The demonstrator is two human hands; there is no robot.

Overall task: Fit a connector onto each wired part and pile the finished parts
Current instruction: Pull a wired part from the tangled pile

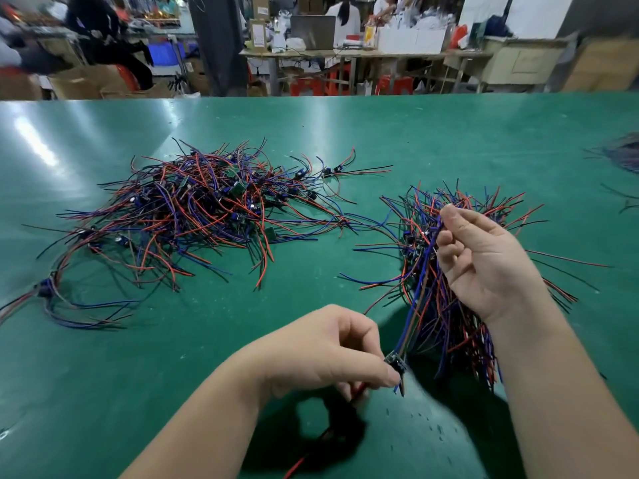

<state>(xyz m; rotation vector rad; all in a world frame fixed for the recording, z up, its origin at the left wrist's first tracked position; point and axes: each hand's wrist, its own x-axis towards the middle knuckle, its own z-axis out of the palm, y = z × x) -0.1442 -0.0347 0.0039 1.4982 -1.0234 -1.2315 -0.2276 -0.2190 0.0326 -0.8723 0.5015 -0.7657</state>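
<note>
Green table (311, 140). Far left edge: a small loose cluster of wired parts (48, 292), apart from the rest. Left-centre: big tangled pile of wired parts (193, 209), red, blue and black leads with small boards mixed in. Lower centre: left hand (325, 350), fingers curled shut, pinching a small dark board (396, 361) at the fingertips; short lead ends stick out below it, and a red wire (358, 392) runs under the palm. A blue and brown wire pair (420, 288) runs taut from that board up to the right hand (484, 261), raised, thumb and index finger closed on the wire tips, other fingers loosely curled. Behind and under the right hand: second pile of wired parts (446, 326). Connector: can't tell.
</note>
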